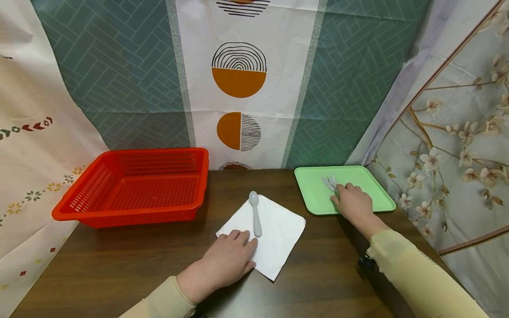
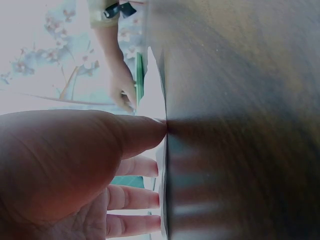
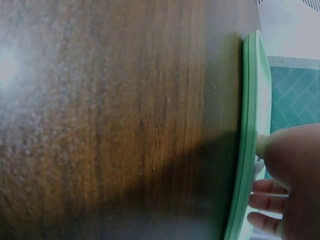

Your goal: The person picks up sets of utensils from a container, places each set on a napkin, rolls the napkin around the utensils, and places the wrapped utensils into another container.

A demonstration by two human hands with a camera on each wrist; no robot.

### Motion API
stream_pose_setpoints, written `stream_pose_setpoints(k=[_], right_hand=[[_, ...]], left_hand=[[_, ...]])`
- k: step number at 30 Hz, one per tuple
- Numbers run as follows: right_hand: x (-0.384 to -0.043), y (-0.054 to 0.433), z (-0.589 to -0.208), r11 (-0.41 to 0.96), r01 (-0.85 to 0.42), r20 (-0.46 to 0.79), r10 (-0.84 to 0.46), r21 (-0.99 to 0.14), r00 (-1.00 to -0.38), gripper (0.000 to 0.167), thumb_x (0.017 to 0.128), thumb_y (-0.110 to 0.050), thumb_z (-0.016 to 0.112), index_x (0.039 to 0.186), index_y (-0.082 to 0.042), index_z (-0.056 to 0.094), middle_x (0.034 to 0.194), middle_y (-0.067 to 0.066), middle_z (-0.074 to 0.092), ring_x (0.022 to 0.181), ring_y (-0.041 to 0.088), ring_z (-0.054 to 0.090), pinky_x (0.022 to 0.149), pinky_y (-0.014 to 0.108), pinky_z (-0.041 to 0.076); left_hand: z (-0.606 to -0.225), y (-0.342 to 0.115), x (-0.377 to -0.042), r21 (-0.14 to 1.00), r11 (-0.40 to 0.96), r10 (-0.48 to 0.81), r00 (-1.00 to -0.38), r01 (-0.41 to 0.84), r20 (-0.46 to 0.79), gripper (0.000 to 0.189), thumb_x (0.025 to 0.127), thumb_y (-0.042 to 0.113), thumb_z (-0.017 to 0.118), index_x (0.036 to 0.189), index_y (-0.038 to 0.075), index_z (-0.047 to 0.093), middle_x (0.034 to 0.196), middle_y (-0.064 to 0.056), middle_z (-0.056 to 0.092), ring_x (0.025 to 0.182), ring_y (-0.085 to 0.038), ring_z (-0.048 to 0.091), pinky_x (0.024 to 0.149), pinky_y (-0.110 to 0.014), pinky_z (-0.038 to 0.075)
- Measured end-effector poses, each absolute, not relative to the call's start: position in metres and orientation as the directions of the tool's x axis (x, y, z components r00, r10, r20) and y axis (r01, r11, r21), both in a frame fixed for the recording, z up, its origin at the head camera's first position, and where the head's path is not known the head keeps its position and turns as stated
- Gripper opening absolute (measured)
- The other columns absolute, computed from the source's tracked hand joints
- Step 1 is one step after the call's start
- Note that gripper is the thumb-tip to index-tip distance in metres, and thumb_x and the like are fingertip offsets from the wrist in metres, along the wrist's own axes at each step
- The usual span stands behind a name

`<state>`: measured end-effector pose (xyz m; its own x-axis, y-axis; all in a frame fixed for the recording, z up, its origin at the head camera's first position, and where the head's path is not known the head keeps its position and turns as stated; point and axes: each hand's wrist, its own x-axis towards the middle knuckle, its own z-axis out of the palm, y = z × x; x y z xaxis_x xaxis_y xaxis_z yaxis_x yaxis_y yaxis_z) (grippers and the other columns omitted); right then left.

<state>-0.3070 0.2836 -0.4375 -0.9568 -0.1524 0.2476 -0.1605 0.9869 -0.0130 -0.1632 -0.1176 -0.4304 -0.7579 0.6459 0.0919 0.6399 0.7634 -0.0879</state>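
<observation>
On the white napkin [image 1: 278, 229] lies a grey spoon [image 1: 256, 214], its bowl at the far corner. My left hand [image 1: 224, 260] rests on the napkin's near left part, fingertips close to the spoon's handle end. In the left wrist view the thumb [image 2: 142, 135] and fingers press down on the napkin's edge. Over the green tray [image 1: 318, 203] is my right hand [image 1: 354, 203], reaching down at a grey fork [image 1: 332, 180] and a grey knife [image 1: 328, 183]. It covers their handles. In the right wrist view its thumb [image 3: 261, 146] and fingers stand apart at the tray.
A red plastic basket [image 1: 159, 212] stands at the back left of the brown wooden table [image 1: 139, 251]. Patterned curtains [image 1: 242, 101] hang behind the table and along both sides. The tray's raised rim runs close to the right curtain.
</observation>
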Motion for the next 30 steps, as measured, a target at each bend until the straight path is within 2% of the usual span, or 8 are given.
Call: stream_pose_setpoints(k=[12,20,30], right_hand=[[-0.3099,0.2852,-0.4398,0.983,-0.184,0.329,-0.169,-0.015,-0.929,0.029,0.100,-0.008,0.074,0.123,0.008,0.068,0.100,0.028,0.064,0.089,0.050,0.064,0.070,0.065,0.055],[-0.3099,0.2848,-0.4392,0.982,-0.185,0.345,-0.166,-0.023,-0.924,0.028,0.098,-0.007,0.075,0.121,0.008,0.069,0.097,0.027,0.063,0.084,0.049,0.065,0.066,0.063,0.055],[-0.3112,0.2841,-0.4402,0.985,-0.170,0.306,-0.151,-0.036,-0.940,0.023,0.102,-0.008,0.071,0.122,0.002,0.071,0.090,0.023,0.061,0.069,0.044,0.064,0.055,0.060,0.053]], left_hand=[[-0.4303,-0.1167,-0.1632,-0.097,0.763,0.647,-0.757,0.640,0.096,0.051,0.099,0.043,0.081,0.138,0.012,0.071,0.125,-0.010,0.066,0.114,-0.031,0.064,0.089,-0.049,0.058],[-0.4295,-0.1170,-0.1629,-0.099,0.761,0.649,-0.754,0.641,0.104,0.050,0.099,0.043,0.081,0.137,0.012,0.071,0.123,-0.009,0.066,0.113,-0.031,0.064,0.088,-0.049,0.059],[-0.4289,-0.1169,-0.1622,-0.092,0.763,0.647,-0.756,0.640,0.098,0.051,0.099,0.043,0.081,0.138,0.012,0.071,0.123,-0.009,0.066,0.114,-0.031,0.064,0.088,-0.050,0.059]])
